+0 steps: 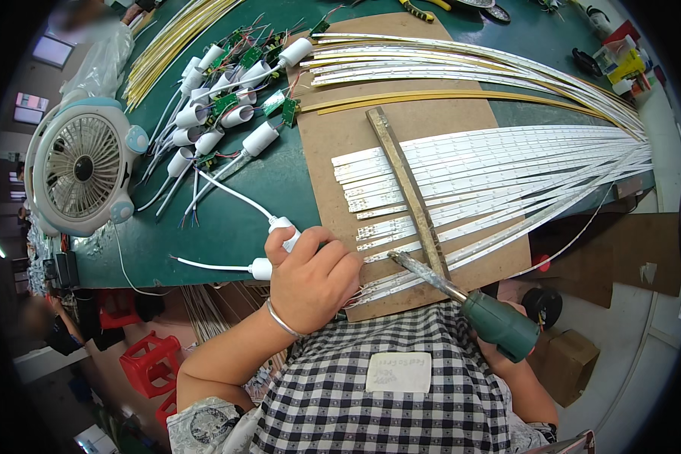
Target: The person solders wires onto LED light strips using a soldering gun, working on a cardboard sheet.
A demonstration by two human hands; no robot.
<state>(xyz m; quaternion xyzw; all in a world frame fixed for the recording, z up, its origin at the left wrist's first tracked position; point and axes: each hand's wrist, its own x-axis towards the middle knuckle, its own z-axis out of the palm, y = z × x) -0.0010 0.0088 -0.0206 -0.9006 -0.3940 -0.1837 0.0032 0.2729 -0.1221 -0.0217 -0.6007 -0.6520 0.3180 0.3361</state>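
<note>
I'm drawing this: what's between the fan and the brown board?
The head view shows a heap of wired white tubes and green circuit boards there, mostly on the green table.

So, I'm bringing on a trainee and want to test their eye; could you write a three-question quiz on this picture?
1. Which hand holds the green-handled soldering iron?
2. True or false: the fan stands to the left of the white strips.
3. What lies across the white strips? A) pliers B) a brown bar C) a screwdriver

Key: 1. The right hand. 2. True. 3. B.
</note>
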